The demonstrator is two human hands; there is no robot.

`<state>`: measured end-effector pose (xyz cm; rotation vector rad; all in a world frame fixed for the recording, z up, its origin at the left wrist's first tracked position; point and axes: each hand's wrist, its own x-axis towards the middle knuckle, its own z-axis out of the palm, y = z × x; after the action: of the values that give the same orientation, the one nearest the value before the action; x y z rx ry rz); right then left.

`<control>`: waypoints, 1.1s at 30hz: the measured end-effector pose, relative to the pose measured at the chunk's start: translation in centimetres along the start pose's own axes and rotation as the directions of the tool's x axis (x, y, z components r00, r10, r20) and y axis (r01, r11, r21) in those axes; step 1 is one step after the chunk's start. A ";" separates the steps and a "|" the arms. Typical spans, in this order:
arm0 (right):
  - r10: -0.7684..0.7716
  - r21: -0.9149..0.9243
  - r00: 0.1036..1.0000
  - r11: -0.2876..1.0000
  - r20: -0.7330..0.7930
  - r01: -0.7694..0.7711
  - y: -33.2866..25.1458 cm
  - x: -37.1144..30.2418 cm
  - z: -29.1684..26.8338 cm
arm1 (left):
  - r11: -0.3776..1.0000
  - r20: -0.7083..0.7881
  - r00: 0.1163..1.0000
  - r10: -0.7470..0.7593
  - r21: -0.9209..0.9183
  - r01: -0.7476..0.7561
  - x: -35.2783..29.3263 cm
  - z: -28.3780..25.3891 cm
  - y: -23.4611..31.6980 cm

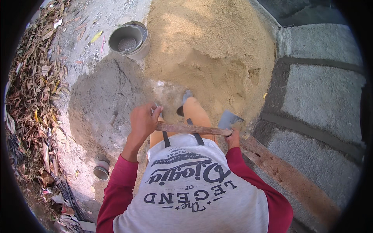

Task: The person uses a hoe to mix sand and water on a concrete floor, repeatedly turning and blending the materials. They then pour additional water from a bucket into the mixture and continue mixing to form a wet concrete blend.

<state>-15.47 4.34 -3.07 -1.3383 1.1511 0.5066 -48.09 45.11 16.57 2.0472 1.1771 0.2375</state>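
Note:
Across my lap lies the wooden handle [194, 128] of a hoe, its flat grey metal blade [228, 119] at the right end with some sand clinging to it. My right hand [233, 139] is closed round the handle close to the blade. Beside the handle's left end, my left hand [144, 119] is raised with thumb and forefinger pinched together; what small thing they hold, if any, I cannot make out. Beyond my knees rises a heap of tan sand [217, 42], its near side dug away. Grey powdery material [107, 87] spreads to the left of it.
A bucket [138, 52] with grey residue stands at the far left of the sand. A smaller container [101, 170] lies near my left elbow. On the right are a brown plank [287, 171] and concrete slabs [322, 91]. Dry leaves [33, 89] line the left edge.

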 end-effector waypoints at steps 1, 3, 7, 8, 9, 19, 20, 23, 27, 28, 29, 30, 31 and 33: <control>-0.002 0.031 0.999 0.999 -0.041 0.003 0.9 -0.5 -2.3 | 1.000 0.025 0.999 0.019 0.002 -0.019 0.5 0.1 0.3; 0.021 0.103 0.995 0.995 -0.100 -0.010 2.5 -1.1 -5.5 | 0.997 0.072 0.994 0.080 0.013 -0.081 1.2 -0.1 1.2; 0.027 0.184 0.994 0.983 -0.106 -0.008 5.3 -2.0 -8.9 | 0.963 0.315 0.914 0.255 -0.002 -0.268 1.7 -2.8 3.0; 0.008 0.195 0.996 0.981 -0.090 0.009 6.0 -2.3 -9.0 | 0.945 0.411 0.858 0.307 -0.023 -0.327 1.9 -3.3 3.7; 0.031 0.223 0.997 0.975 -0.074 -0.014 7.1 -2.3 -9.1 | 0.930 0.427 0.840 0.335 -0.010 -0.366 1.9 -3.3 4.3; 0.220 0.149 0.975 0.964 0.005 -0.219 17.3 9.6 -3.0 | 0.800 0.541 0.711 0.449 0.110 -0.589 -3.9 4.3 10.8; 0.212 0.128 0.977 0.969 0.016 -0.212 18.9 10.1 -2.2 | 0.803 0.563 0.710 0.423 0.130 -0.582 -4.2 5.9 11.2; 0.345 -0.169 0.909 0.935 0.232 -0.312 19.4 10.1 3.0 | 0.808 0.563 0.731 0.386 0.175 -0.562 -5.2 11.0 10.5; 0.318 -0.300 0.913 0.924 0.254 -0.238 20.2 5.4 8.9 | 0.826 0.550 0.771 0.321 0.236 -0.512 -6.0 18.1 7.3; 0.340 -0.392 0.882 0.898 0.327 -0.200 19.9 3.9 9.3 | 0.845 0.544 0.789 0.284 0.247 -0.475 -6.4 19.1 6.0; 0.361 -0.472 0.847 0.868 0.391 -0.152 19.4 3.2 9.4 | 0.882 0.514 0.813 0.272 0.205 -0.424 -6.9 19.2 5.4; 0.432 -0.508 0.816 0.837 0.384 -0.204 19.0 4.0 9.6 | 0.911 0.480 0.834 0.272 0.149 -0.383 -7.1 19.0 5.0; 0.499 -0.543 0.781 0.801 0.375 -0.252 18.8 5.3 10.1 | 0.934 0.442 0.855 0.272 0.093 -0.345 -7.3 18.6 4.5; 0.554 -0.626 0.760 0.736 0.338 -0.258 18.3 6.9 11.0 | 0.988 0.464 0.886 -0.016 0.142 -0.057 -8.3 16.9 0.7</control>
<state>-24.23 16.57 -19.72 -1.2794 0.8769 1.5423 -43.95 29.51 6.83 2.0886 0.8913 -0.3329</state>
